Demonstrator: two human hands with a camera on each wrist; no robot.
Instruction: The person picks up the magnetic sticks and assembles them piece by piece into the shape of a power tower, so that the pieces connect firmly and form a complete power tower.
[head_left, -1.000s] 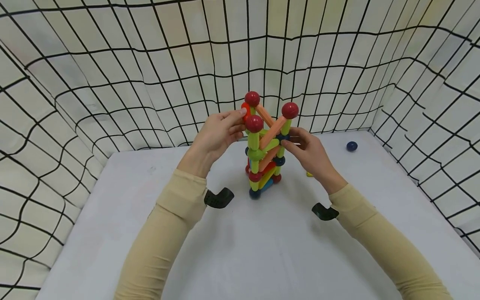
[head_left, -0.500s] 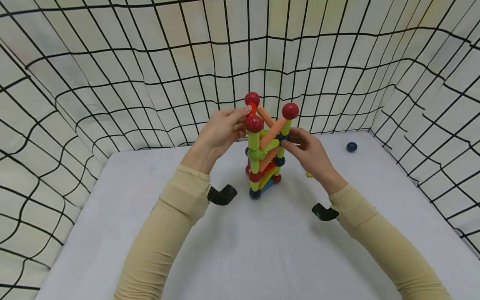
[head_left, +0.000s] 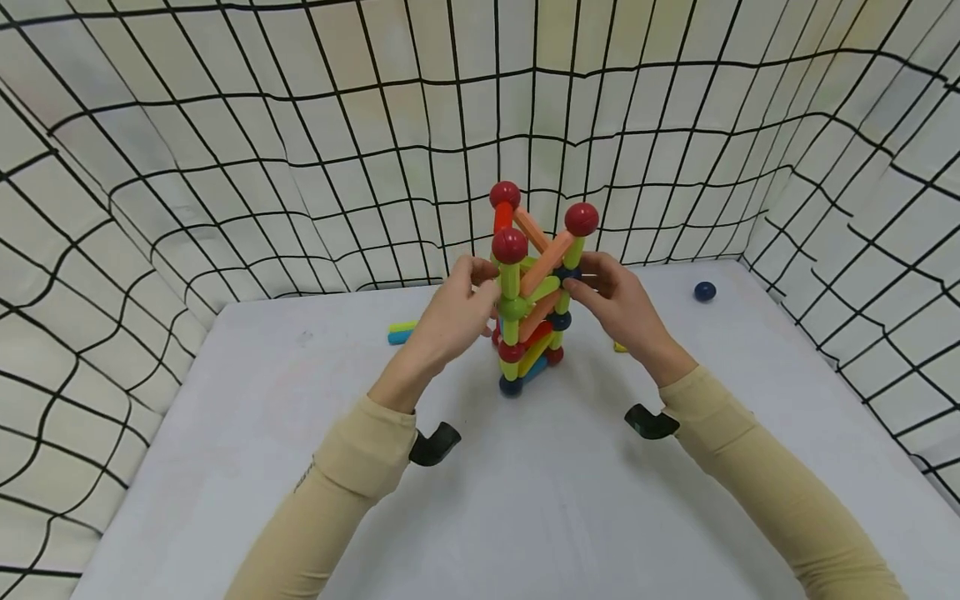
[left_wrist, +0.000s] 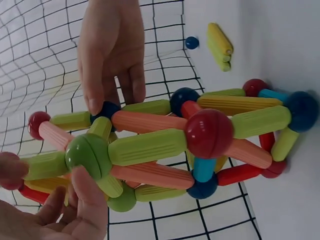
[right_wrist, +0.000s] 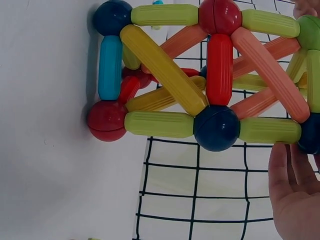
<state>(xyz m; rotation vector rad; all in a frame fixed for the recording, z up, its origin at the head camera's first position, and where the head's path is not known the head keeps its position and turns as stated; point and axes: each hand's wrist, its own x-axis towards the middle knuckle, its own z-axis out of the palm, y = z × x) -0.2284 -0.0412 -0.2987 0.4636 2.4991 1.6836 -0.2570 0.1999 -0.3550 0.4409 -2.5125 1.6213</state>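
A tower of magnetic sticks and balls (head_left: 540,317) stands upright on the white table, slightly right of centre in the head view. Its top has red balls (head_left: 510,246), and a red stick (head_left: 503,218) links two of them. My left hand (head_left: 453,312) is at the tower's left side. In the left wrist view its thumb meets a green ball (left_wrist: 89,156), with its fingers bent on the far side. My right hand (head_left: 626,304) holds the right post at a dark blue ball (right_wrist: 311,132), thumb in front and the other fingers partly hidden behind.
One loose dark blue ball (head_left: 704,292) lies at the table's back right. Yellow and green sticks (left_wrist: 220,42) lie beyond the tower near my right hand. Behind my left wrist lie a blue stick (head_left: 400,337) and a green one. Black netting (head_left: 337,96) surrounds the table.
My left hand has let go of the red stick at the top and come down to the green ball's level. The red stick has swung in between two red balls. My right hand stays put.
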